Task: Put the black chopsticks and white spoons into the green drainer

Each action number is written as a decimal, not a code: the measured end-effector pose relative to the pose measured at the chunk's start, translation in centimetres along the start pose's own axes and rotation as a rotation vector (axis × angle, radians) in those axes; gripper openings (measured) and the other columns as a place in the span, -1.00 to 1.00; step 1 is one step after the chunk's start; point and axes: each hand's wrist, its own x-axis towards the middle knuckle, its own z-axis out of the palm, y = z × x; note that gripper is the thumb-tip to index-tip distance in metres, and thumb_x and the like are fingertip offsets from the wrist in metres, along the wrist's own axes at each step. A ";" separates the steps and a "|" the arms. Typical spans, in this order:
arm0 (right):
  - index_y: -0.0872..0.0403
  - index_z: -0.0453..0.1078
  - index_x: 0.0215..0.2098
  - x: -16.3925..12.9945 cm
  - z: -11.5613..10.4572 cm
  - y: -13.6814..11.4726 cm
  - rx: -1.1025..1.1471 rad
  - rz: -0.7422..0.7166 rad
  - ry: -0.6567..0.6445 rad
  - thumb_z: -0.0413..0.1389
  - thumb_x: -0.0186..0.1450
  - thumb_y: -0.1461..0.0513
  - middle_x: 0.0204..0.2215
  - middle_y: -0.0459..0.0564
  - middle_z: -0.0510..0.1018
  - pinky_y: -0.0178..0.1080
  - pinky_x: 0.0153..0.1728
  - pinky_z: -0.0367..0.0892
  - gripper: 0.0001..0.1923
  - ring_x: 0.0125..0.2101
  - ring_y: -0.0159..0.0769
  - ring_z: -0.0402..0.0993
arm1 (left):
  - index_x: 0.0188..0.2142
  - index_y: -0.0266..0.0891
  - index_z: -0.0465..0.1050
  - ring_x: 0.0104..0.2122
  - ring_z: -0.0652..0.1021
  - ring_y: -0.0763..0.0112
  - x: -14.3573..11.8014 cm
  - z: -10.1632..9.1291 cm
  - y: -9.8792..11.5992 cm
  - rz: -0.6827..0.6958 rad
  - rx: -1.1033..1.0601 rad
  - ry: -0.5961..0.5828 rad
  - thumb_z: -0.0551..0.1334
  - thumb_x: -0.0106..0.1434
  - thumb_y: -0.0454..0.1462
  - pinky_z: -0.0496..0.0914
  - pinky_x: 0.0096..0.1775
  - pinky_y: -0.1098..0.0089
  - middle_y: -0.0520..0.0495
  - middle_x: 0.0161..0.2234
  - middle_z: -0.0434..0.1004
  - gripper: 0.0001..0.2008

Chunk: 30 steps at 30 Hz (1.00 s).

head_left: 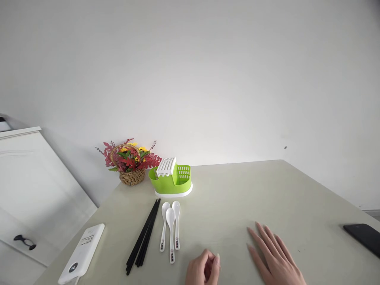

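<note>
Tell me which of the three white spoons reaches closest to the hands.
The middle spoon. Its handle end runs farther down the table than those of the left spoon and right spoon, ending just left of the curled left hand.

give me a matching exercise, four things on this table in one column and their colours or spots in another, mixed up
Things:
1. chopsticks
2. spoons
3. cutlery holder
4. phone

Descriptions:
A. green, beside the flower basket
B. black, at the table's right edge
C. white, three side by side, near the left hand
D. black, long and thin, left of the spoons

Pairs: 1-D, 2-C, 3-A, 4-B
</note>
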 end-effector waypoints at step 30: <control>-0.18 0.14 0.41 0.6 -0.7 -0.6 0.101 0.184 -0.099 -0.08 0.42 -0.15 0.44 -0.21 0.05 0.13 0.37 0.08 -0.35 0.42 -0.08 -0.04 | -0.51 -0.14 0.15 -0.61 0.09 0.51 -0.4 -0.4 0.8 0.047 -0.039 0.018 0.01 0.37 0.21 -0.03 -0.52 0.40 0.18 -0.63 -0.01 -0.45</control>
